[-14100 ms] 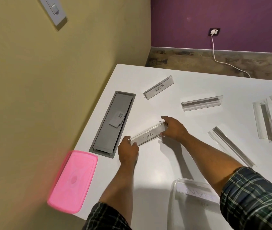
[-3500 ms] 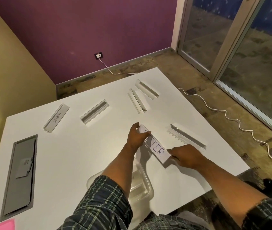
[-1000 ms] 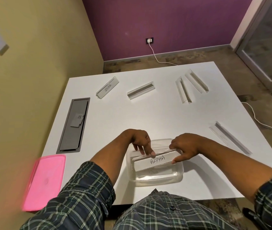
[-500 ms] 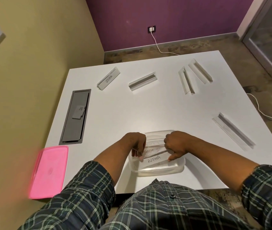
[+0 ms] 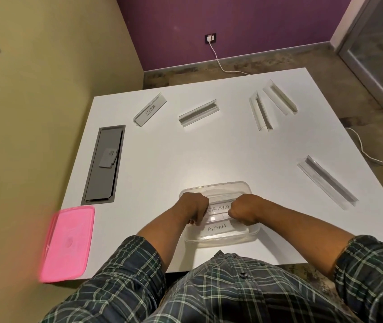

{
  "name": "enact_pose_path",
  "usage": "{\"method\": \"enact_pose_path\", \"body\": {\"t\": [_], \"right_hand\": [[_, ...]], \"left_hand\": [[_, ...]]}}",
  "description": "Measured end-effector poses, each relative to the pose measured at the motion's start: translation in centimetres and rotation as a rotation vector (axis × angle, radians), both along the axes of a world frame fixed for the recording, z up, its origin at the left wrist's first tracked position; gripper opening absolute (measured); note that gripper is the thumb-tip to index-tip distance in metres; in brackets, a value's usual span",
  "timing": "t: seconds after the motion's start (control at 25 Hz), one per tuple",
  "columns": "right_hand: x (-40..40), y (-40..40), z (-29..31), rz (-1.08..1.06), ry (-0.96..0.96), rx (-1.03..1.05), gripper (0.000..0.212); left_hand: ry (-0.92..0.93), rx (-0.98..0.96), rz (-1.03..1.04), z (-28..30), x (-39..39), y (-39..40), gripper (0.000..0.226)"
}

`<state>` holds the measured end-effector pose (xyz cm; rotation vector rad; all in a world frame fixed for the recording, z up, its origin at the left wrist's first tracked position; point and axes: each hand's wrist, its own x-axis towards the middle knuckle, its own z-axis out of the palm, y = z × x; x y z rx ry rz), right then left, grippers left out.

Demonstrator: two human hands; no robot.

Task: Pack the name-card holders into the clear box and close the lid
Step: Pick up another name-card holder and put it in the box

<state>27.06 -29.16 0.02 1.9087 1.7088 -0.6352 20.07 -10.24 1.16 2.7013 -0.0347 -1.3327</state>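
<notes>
The clear box sits at the table's near edge with card holders inside; one reads ALPHA, another shows letters ERMA. My left hand and my right hand reach into the box, fingers curled round the ends of the ERMA holder. The pink lid lies at the table's near left corner. Loose holders lie across the table: one labelled ZEBRA, one at the middle back, two at the back right, one at the right.
A grey cable hatch is set into the table at the left, beside the yellow wall. A white cable runs over the floor on the right. A wall socket is on the purple wall.
Both hands have lowered the holder deeper into the box, behind the ALPHA holder. The view has shifted slightly; the loose holders have not moved.
</notes>
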Motion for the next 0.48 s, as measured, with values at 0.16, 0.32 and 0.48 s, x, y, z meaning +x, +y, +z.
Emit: {"method": "enact_pose_path", "body": {"t": [0.16, 0.32, 0.48], "right_hand": [[-0.9, -0.3, 0.0, 0.010, -0.014, 0.018, 0.018], [-0.8, -1.1, 0.3, -0.103, 0.038, 0.183, 0.023], [0.6, -3.2, 1.3, -0.432, 0.012, 0.587, 0.044]], "left_hand": [[-0.039, 0.049, -0.045, -0.1, 0.1, -0.4, 0.012], [0.070, -0.020, -0.005, 0.4, 1.2, -0.9, 0.016], [0.046, -0.190, 0.108, 2.1, 4.1, -2.4, 0.017]]}}
